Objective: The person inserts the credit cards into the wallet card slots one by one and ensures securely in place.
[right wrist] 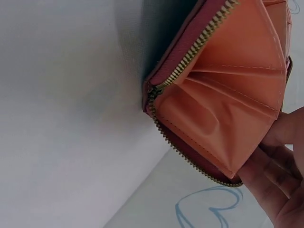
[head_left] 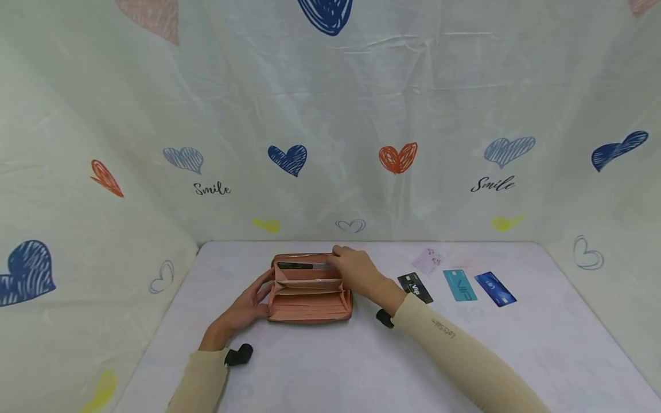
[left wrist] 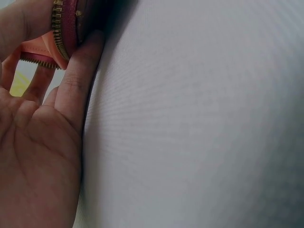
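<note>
A pink zip-around wallet (head_left: 310, 310) lies unzipped on the white table, its pleated compartments facing up. In its rear pocket a black card (head_left: 295, 265) shows, with a pale strip beside it. My left hand (head_left: 246, 307) grips the wallet's left end, thumb low at the front and fingers farther back along the side. The left wrist view has those fingers (left wrist: 78, 78) around the brass-toothed zipper edge. At the back right corner my right hand (head_left: 361, 272) holds the wallet's rear panel. In the right wrist view its fingers (right wrist: 266, 185) meet the orange side gusset (right wrist: 228, 109); their tips are partly hidden.
Right of the wallet lie a black VIP card (head_left: 415, 287), a teal VIP card (head_left: 460, 285), a blue card (head_left: 496, 288) and a pinkish patterned slip (head_left: 428, 261). The right forearm passes close to the black one. A heart-printed white curtain (head_left: 341, 115) rises behind the table.
</note>
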Demonstrator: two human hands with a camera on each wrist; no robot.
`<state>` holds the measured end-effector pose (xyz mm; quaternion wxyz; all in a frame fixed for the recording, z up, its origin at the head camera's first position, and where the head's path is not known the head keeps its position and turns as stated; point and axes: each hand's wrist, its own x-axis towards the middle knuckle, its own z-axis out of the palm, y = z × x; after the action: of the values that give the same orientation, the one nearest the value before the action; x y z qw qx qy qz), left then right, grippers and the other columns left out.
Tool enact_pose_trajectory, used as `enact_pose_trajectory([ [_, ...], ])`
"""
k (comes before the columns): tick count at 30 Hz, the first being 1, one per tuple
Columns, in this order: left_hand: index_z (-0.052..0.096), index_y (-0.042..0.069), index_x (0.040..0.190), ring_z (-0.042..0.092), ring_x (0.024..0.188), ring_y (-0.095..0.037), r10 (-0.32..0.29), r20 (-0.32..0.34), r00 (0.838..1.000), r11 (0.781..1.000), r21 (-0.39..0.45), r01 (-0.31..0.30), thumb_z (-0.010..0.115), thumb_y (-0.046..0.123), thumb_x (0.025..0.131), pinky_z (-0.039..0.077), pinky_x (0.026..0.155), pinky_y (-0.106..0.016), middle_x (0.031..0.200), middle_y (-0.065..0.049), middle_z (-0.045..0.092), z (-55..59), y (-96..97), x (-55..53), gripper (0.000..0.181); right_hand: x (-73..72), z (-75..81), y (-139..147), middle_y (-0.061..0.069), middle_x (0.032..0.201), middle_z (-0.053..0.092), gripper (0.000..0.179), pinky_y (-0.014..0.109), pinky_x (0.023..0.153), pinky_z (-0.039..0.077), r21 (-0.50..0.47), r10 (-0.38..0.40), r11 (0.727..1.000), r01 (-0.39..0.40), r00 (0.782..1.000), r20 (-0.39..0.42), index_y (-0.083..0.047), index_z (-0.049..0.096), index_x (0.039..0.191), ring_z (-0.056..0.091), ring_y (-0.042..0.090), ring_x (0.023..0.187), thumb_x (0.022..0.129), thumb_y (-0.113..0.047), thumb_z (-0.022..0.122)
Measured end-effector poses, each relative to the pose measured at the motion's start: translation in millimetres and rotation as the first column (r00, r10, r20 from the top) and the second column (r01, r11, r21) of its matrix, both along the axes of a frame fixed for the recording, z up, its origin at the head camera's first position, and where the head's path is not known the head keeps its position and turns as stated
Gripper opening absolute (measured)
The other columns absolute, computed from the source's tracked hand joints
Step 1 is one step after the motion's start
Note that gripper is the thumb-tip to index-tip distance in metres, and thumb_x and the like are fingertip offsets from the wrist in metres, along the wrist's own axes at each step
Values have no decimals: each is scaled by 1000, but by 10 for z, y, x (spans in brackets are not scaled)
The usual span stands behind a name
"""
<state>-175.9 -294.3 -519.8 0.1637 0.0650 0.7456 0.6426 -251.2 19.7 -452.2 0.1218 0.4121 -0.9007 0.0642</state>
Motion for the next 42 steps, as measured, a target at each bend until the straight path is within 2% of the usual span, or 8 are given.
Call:
enact_pose_trajectory([
  [5,12,16,171,7,163,-39,12,11,1000,1000,1,-12,78,-5,88,48,96,-19,175,-16,9,-6,2,7,109,22,19,-4,2,102,64,29,32,65,59,17,-4,1000,5,1000,-21,-14,77,117,67,16,88,89,-9,85],
  [8,12,15,171,7,162,-41,9,-2,1000,1000,-5,-9,78,-5,87,47,96,-18,175,-17,9,-5,-2,11,108,45,50,-16,2,102,67,19,32,66,59,21,-5,1000,5,1000,-1,-13,78,114,69,17,89,96,-7,76],
  [20,13,13,171,6,162,-42,1,-25,1000,1000,-5,-1,76,-6,88,47,96,-18,175,-18,9,-2,-9,-13,106,108,172,-21,2,97,75,15,34,66,59,36,1,999,-2,999,38,-12,78,112,73,19,85,100,-8,69],
  [26,13,15,171,6,162,-42,3,-16,1000,1000,-13,-4,75,-7,88,47,95,-19,174,-18,10,-9,-12,-2,106,141,181,0,0,90,73,9,33,62,56,33,-7,999,5,999,51,-11,77,104,70,16,76,98,-8,70],
  [32,13,13,171,6,162,-42,-7,-32,999,1000,4,7,75,-6,89,47,96,-18,175,-18,9,-15,-9,5,105,166,183,-2,2,91,76,18,33,63,57,15,1,1000,-2,998,67,-13,76,119,72,15,77,104,-15,66],
  [35,12,12,171,6,162,-42,-13,-36,999,1000,10,14,75,-6,90,47,96,-18,175,-19,8,-17,-10,1,104,176,170,8,2,92,76,16,34,63,58,14,9,1000,-9,999,52,-12,73,117,73,16,77,105,-18,65],
  [39,12,13,171,6,162,-42,-10,-32,999,1000,-1,10,75,-5,89,47,96,-18,175,-18,9,-20,-17,3,105,180,149,30,2,86,72,10,37,61,57,1,27,1000,-27,999,26,-10,68,107,69,16,71,104,-19,67],
  [42,12,13,171,6,162,-42,-8,-31,999,1000,-3,8,76,-5,89,48,95,-19,175,-18,9,-20,-17,9,105,168,125,51,1,82,68,13,38,62,56,-13,34,999,-34,999,20,-9,64,108,67,17,69,103,-20,68],
])
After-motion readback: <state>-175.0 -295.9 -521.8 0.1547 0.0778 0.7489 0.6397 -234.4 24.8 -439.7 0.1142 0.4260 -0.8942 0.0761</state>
